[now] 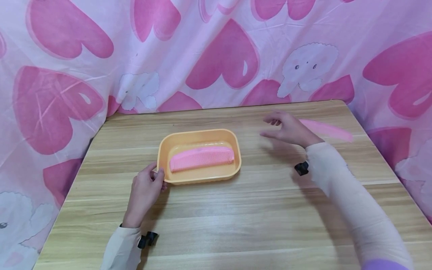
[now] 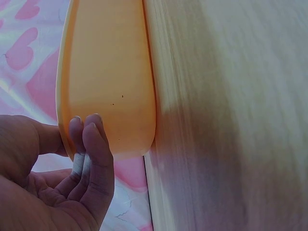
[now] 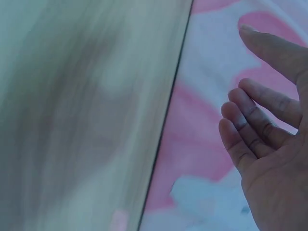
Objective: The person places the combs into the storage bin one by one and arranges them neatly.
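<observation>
An orange-yellow plastic tray stands on the table, and a pink comb lies inside it. My left hand pinches the tray's near left corner, the thumb at the rim and fingers against the outer wall, as the left wrist view shows on the tray. To the right of the tray, my right hand hovers above the table with thumb and fingers apart, holding nothing. Behind its wrist lies a curved pink item, blurred and partly covered; its kind is unclear. The right wrist view shows the hand with relaxed fingers.
The wooden table ends at a back edge close behind the right hand. A pink cloth with hearts hangs behind and along both sides. Small black pieces sit at both wrists.
</observation>
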The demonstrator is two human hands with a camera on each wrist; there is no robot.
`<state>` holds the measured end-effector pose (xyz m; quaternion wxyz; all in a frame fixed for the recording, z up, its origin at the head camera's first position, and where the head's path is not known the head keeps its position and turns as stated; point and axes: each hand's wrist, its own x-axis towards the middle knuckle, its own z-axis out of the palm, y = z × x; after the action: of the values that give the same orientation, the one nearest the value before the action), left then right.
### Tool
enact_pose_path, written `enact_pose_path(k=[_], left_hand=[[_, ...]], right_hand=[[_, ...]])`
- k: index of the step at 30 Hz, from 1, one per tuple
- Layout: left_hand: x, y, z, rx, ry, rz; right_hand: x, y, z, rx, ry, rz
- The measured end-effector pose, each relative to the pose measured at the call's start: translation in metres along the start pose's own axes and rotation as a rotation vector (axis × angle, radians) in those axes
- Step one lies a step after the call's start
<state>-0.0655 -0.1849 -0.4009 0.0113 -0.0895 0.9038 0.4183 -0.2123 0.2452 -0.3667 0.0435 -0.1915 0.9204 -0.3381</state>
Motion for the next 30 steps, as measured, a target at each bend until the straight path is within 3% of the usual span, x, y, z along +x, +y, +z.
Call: enact_pose_path(k=[13,22,30], left_hand=[[0.000,0.001,-0.001,0.006,-0.009,-0.004],[0.000,0.001,-0.001,-0.002,-0.012,-0.008],[0.000,0.001,-0.001,-0.005,-0.007,0.004]], right_hand=[[-0.057,0.078,-0.041,-0.039,-0.006,0.267],[-0.076,0.124,-0.062,-0.089,0.041,0.341],[-0.083,0.151,-0.074,-0.099,0.082,0.388]])
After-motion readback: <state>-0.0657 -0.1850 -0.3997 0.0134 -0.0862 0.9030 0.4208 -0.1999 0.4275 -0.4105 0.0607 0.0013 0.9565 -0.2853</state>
